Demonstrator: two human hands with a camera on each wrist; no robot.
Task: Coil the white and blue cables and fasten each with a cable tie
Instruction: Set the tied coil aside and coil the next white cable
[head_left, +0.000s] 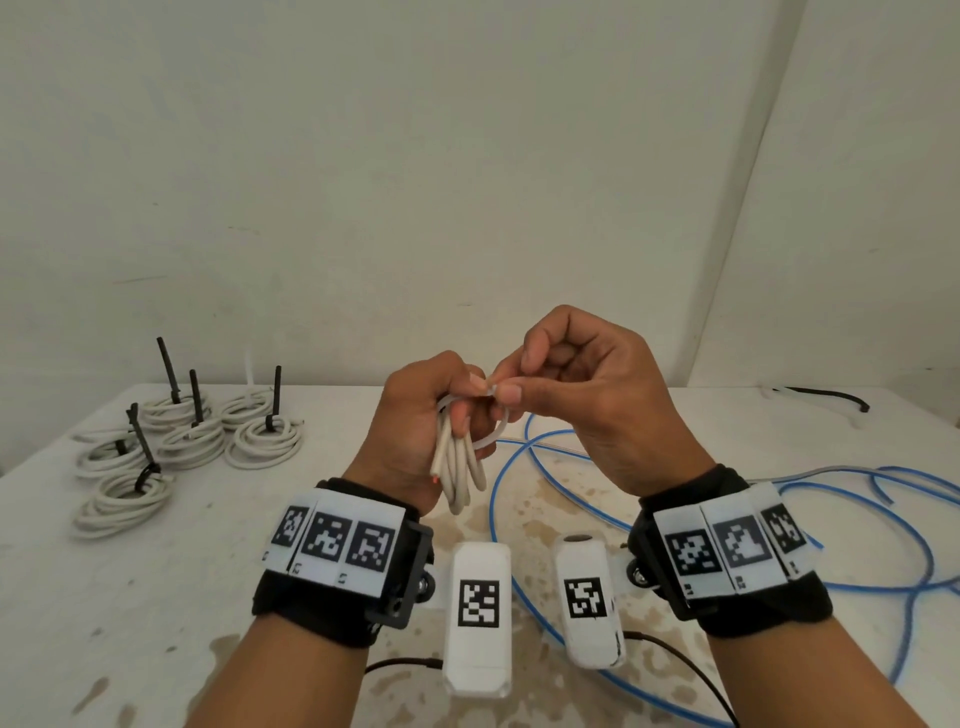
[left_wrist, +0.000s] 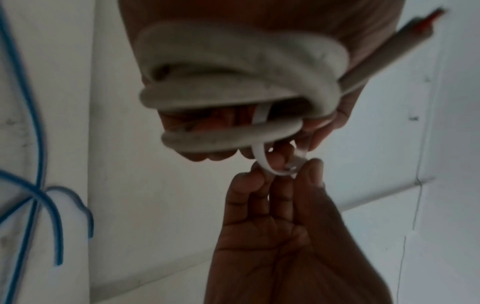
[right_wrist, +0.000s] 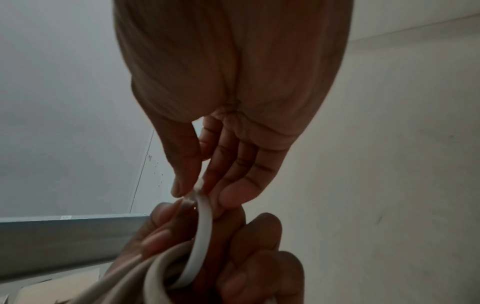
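Item: white cable (head_left: 460, 467), coiled, being held above the table (head_left: 218, 561) in front of the person. The left hand (head_left: 415, 421) is gripping it with fingers curled round the bunched loops, the coil's long axis hanging downward toward the wrist, its cut end showing red.

Item: white cable tie (left_wrist: 262, 160), looping round the top of the coil, just above the left hand's knuckles. The right hand (head_left: 582, 384), raised and palm turned inward, is pinching the tie's end between thumb and fingertips (right_wrist: 182, 185), right beside the left hand. It is the nearer hand for pulling the tie tight, probably rightward, away from the coil.

Item: blue cable (head_left: 857, 519), lying loose on the table, uncoiled.

Item: tied white coils (head_left: 187, 441), resting far left.
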